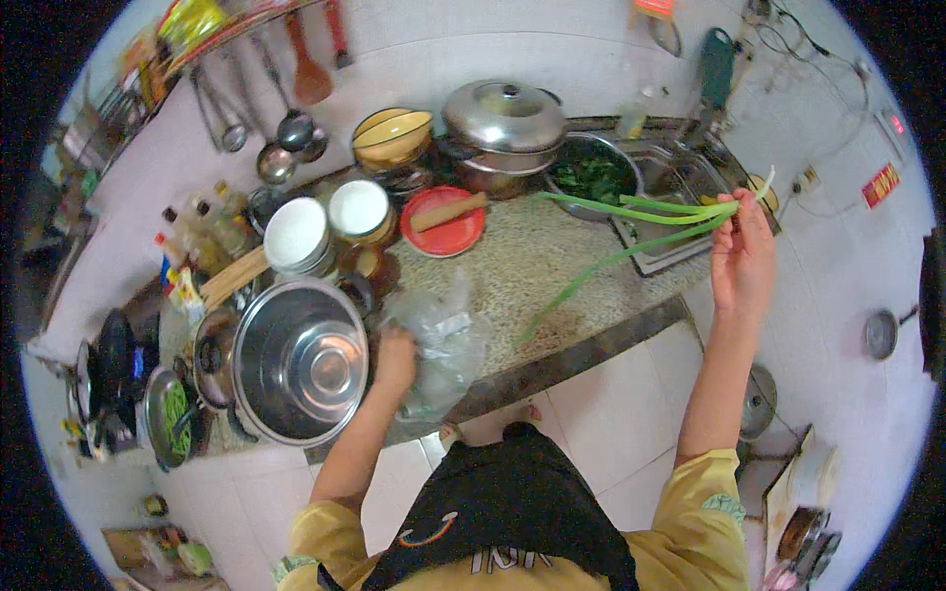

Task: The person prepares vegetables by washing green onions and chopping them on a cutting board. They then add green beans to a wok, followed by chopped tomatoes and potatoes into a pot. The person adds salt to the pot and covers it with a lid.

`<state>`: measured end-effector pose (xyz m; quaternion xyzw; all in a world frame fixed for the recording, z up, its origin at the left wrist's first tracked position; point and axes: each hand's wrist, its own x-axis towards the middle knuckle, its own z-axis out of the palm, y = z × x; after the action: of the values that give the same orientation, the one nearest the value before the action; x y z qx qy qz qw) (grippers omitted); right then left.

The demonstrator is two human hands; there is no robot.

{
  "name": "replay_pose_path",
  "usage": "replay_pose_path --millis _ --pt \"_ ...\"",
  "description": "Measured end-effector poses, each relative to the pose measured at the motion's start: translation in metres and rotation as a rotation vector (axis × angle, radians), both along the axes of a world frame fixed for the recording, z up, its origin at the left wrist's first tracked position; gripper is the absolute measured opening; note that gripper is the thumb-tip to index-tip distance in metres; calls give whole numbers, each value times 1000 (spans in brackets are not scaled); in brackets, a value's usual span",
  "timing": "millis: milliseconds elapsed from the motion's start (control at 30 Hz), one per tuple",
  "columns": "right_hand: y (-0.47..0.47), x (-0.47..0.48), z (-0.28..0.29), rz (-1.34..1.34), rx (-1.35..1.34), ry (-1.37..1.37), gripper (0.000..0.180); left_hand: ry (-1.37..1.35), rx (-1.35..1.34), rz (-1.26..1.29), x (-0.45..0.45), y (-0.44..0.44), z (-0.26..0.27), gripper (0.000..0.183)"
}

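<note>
My right hand (741,251) is raised near the sink and pinches green onions (665,217) by their white ends; the long green leaves trail left over the worktop. My left hand (397,362) is at a clear plastic bag (440,354) on the counter's front edge, its fingers curled against the bag. Whether they grip it is blurred. Just left of that hand stands a large empty stainless steel pot (301,362). Beyond the bag lies a red plate (464,234) with a wooden rolling pin (447,213) across it.
Stacked white bowls (295,233), a lidded steamer pot (505,122) and a basin of leafy greens (591,173) line the granite counter (510,258). The metal sink (676,177) is at the right. Glass bottles (196,236) stand at the left, near a pan of green beans (176,417).
</note>
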<state>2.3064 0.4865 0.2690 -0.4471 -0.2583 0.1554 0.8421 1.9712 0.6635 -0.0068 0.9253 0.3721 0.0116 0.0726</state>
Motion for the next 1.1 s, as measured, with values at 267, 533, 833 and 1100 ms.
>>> replay_pose_path --millis 267,533,833,1100 --pt "-43 77 -5 -72 7 27 15 -154 -292 84 0 -15 106 41" --pt "-84 203 -22 121 -58 -65 17 -929 -286 16 239 -126 238 19" --pt "-57 327 -69 337 -51 118 23 -601 -597 -398 522 -126 225 32" --pt "-34 481 -158 173 -579 150 37 -504 -556 -392 665 -28 118 20"
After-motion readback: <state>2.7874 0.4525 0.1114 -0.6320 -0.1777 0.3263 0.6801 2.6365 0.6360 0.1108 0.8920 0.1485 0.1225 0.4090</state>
